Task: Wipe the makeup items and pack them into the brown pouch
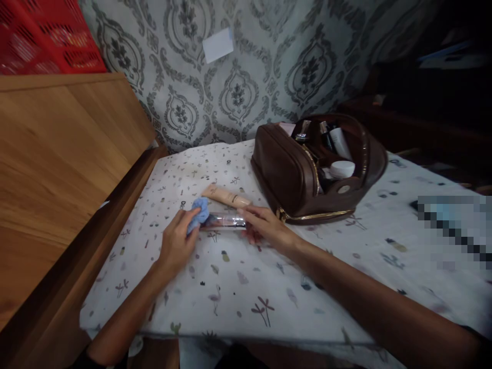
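My left hand (180, 233) is closed on a crumpled blue cloth (200, 211), which presses against the left end of a clear cylindrical container (225, 221). Something dark and pinkish shows through its see-through wall; I cannot make out what it is. At the other end, my right hand (265, 224) grips the container, which lies level just above or on the table. Right behind it rests a beige cosmetic tube (226, 196) with printed lettering. A brown makeup bag (286, 166) stands unzipped to the right, holding a white-lidded jar (342, 169), a white tube (340, 143) and several bottles.
A white patterned cloth covers the table (238, 307). Wooden furniture (73, 143) rises along the left, with a red plastic basket (80, 46) on top. Patterned wallpaper (238, 97) backs the table. At the right edge lies a pixelated object (457, 225).
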`<state>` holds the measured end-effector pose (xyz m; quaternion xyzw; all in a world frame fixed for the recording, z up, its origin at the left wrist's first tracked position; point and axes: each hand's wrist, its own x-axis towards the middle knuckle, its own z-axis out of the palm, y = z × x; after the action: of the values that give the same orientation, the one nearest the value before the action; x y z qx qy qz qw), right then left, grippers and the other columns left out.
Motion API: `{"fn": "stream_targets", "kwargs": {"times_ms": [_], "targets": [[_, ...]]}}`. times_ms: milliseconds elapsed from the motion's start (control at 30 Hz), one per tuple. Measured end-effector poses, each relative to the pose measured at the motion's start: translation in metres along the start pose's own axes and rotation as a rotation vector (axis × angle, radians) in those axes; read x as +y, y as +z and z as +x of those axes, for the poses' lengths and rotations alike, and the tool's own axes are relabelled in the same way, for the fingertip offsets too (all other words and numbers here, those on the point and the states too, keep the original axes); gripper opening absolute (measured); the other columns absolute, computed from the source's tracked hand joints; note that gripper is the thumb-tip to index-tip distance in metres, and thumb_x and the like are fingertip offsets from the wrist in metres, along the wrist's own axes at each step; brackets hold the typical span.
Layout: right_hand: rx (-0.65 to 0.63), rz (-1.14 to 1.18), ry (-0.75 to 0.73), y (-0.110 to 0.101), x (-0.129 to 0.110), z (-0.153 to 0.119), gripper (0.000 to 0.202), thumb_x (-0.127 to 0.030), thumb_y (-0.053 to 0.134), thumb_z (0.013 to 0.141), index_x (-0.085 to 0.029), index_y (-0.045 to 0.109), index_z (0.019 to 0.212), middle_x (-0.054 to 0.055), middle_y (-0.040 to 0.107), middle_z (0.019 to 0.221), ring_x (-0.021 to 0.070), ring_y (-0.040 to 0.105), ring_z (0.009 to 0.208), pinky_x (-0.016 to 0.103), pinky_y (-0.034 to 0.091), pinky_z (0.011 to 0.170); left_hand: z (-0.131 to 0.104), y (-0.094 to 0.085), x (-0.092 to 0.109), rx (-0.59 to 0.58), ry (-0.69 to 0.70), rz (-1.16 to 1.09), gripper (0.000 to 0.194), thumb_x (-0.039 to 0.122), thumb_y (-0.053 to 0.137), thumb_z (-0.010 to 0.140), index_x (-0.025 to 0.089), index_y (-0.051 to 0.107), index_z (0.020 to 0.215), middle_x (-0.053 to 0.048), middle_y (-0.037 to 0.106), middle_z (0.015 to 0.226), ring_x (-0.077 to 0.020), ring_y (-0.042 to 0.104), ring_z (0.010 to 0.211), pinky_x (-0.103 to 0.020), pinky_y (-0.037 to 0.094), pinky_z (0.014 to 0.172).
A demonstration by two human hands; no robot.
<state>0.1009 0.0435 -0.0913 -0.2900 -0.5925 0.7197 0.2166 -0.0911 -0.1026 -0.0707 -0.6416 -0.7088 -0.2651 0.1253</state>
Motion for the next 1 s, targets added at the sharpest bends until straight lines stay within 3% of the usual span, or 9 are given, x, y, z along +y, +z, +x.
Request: {"fn": "stream_targets", "kwargs": {"times_ms": [133,233,300,400,500,600,700,800,1000], "targets": [[-0.052,0.049,0.046,0.001,-0.003,-0.003,0.038,-0.052,0.063,0.088,-0.018,0.057,0.072,0.001,0.062,0.054,0.0099,0.049,0.036,0.020,0.036,0.030,-0.010,0.010,0.030,-0.035,0.350,0.069,0.045,0.013,0.050,0.092,0.022,0.054,0.135,-0.007,0.062,0.099,-0.0199,0.062,0.084,-0.028,0.052,0.068],[-0.046,0.138,0.128,0.001,-0.008,-0.004,0.038,-0.047,0.060,0.091,-0.017,0.056,0.067,0.001,0.061,0.052,0.0072,0.045,0.035,0.017,0.032,0.030,-0.016,0.019,0.031,-0.039,0.468,0.226,0.039,0.009,0.049,0.090,0.024,0.062,0.123,-0.006,0.061,0.088,-0.0195,0.061,0.076,-0.027,0.049,0.062],[-0.023,0.223,0.198,-0.001,-0.012,-0.003,0.035,-0.041,0.054,0.095,-0.017,0.055,0.070,0.001,0.060,0.050,0.0059,0.042,0.034,0.015,0.028,0.030,-0.017,0.019,0.018,-0.055,0.393,0.253,0.036,0.007,0.050,0.088,0.024,0.065,0.115,-0.007,0.062,0.089,-0.0200,0.061,0.079,-0.027,0.049,0.063],[-0.013,0.357,0.245,-0.004,-0.018,-0.002,0.029,-0.036,0.048,0.098,-0.018,0.053,0.076,0.001,0.060,0.050,0.0054,0.038,0.032,0.013,0.022,0.029,-0.015,0.009,-0.004,-0.085,0.106,0.088,0.031,0.013,0.053,0.087,0.024,0.065,0.114,-0.007,0.065,0.099,-0.0207,0.062,0.086,-0.027,0.051,0.067],[-0.047,0.438,0.211,-0.003,-0.020,-0.003,0.025,-0.034,0.045,0.099,-0.018,0.054,0.082,0.002,0.063,0.055,0.0061,0.042,0.035,0.013,0.024,0.030,-0.010,-0.002,-0.007,-0.146,-0.334,-0.388,0.020,0.033,0.055,0.093,0.024,0.062,0.110,-0.001,0.064,0.088,-0.0163,0.060,0.074,-0.025,0.050,0.061],[-0.142,0.471,0.130,0.001,-0.017,-0.006,0.022,-0.036,0.048,0.100,-0.018,0.056,0.090,0.004,0.069,0.063,0.0068,0.051,0.041,0.013,0.032,0.035,-0.003,-0.001,0.016,-0.144,-0.673,-0.939,0.031,0.050,0.061,0.090,0.024,0.059,0.108,0.002,0.062,0.084,-0.0124,0.059,0.069,-0.023,0.051,0.061],[-0.284,0.470,0.057,0.006,-0.012,-0.008,0.028,-0.044,0.065,0.091,-0.021,0.056,0.104,0.003,0.072,0.072,0.0086,0.059,0.048,0.015,0.038,0.041,0.006,0.011,0.047,-0.050,-0.738,-1.314,0.039,0.050,0.074,0.081,0.023,0.061,0.106,0.000,0.065,0.091,-0.0125,0.063,0.078,-0.024,0.054,0.070],[-0.329,0.416,0.003,0.007,-0.008,-0.010,0.047,-0.050,0.076,0.081,-0.025,0.053,0.114,0.000,0.073,0.076,0.0105,0.063,0.053,0.018,0.041,0.046,0.015,0.024,0.066,0.034,-0.761,-1.494,0.044,0.049,0.080,0.075,0.021,0.064,0.106,-0.001,0.068,0.095,-0.0127,0.064,0.078,-0.027,0.056,0.073],[-0.310,0.258,-0.082,0.008,-0.009,-0.010,0.058,-0.058,0.075,0.077,-0.024,0.052,0.117,-0.002,0.071,0.074,0.0103,0.062,0.051,0.018,0.034,0.042,0.032,0.021,0.050,0.257,-0.751,-1.449,0.034,0.046,0.075,0.082,0.023,0.066,0.105,0.000,0.071,0.099,-0.0118,0.067,0.087,-0.023,0.056,0.077]]}}
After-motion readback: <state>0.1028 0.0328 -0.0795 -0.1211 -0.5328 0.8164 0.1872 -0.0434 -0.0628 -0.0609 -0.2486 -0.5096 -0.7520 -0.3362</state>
